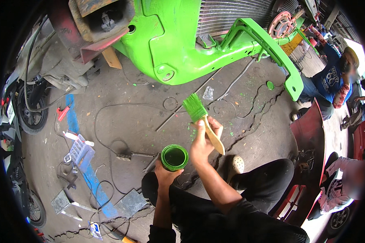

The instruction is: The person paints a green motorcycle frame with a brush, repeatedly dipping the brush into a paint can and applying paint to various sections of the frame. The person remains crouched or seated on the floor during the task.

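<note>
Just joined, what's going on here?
A person's left hand holds an open, green-smeared can upright. Their right hand holds a wooden-handled paintbrush by its handle, green-coated bristles pointing up and away from the can. In this view the brush appears clear of the bright green bodywork ahead. Green flecks dot the floor, and a person in blue is off to the right.

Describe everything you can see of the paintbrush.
The flat paintbrush has broad bristles coated bright green and a curved, tan handle that looks wooden. The right grip holds it aslant, bristles toward the picture's upper left, handle end toward the lower right. It appears above and right of the green can.
</note>
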Demonstrator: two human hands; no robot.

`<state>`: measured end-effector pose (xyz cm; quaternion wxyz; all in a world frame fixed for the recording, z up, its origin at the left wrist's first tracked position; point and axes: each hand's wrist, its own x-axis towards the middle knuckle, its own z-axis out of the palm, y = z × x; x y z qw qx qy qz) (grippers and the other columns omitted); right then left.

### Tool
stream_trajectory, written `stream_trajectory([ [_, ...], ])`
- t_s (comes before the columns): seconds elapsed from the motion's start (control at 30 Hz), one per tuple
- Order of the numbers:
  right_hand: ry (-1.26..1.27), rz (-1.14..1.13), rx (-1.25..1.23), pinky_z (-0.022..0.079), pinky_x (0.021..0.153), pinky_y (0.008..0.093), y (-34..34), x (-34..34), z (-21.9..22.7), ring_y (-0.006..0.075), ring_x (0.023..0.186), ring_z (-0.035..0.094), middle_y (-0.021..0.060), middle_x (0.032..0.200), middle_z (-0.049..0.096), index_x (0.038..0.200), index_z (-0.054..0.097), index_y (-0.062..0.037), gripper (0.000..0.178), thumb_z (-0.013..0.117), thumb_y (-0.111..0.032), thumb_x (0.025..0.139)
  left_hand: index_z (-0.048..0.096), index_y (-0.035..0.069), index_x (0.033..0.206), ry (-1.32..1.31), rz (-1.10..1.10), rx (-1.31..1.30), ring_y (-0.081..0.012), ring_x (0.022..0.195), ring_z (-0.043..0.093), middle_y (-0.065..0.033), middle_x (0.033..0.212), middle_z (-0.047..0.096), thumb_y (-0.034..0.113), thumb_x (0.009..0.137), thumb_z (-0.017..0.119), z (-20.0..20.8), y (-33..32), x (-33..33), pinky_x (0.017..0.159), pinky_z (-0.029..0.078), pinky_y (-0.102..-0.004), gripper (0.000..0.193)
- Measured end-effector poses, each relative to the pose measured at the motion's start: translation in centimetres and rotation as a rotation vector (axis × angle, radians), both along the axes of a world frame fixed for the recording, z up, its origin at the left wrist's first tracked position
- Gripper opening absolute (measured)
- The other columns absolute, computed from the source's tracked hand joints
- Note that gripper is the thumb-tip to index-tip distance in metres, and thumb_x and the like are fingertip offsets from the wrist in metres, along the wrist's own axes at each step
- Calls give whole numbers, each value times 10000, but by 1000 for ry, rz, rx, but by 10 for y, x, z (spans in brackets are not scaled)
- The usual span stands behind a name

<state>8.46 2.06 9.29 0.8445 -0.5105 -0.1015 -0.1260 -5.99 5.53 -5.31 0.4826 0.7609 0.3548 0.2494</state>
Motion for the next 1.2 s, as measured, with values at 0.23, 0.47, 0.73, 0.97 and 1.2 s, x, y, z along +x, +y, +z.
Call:
stream_trajectory([
  [0.23,-147,-165,-140,571,785,335,34,-9,27,202,1007,588,133,1144,513,1141,437,0,257,604,-49,952,499,17,1271,8,33,-2,-369,1117,588,-193,1202,606,259,427,938,-1,1,-6,954,473,-446,981],
  [0.47,-542,68,-255,502,676,303,33,-56,53,221,811,617,177,988,614,963,551,-7,248,713,69,791,526,57,1270,133,32,238,-376,1132,584,-183,1222,604,361,567,892,-6,7,-2,950,473,-436,849],
  [0.73,74,587,-440,545,690,301,-59,-3,-3,144,762,667,100,856,716,958,673,-9,130,703,-5,832,502,25,1302,-100,168,59,-309,1104,606,-158,1213,611,204,458,933,21,15,-25,944,485,-401,964],
  [0.97,68,1159,-399,577,726,367,-64,13,16,239,843,692,155,979,697,1081,650,75,237,626,-88,911,423,-3,1363,-118,147,458,-381,1193,556,-219,1300,555,289,510,934,56,47,-37,1003,463,-438,1036],
  [1.2,-1074,857,-1010,571,665,367,9,-6,10,276,755,694,87,940,716,1072,716,-168,290,678,-132,787,418,-22,1351,-196,34,669,-389,1225,531,-228,1323,539,259,503,924,84,68,-30,1034,449,-447,1026],
])
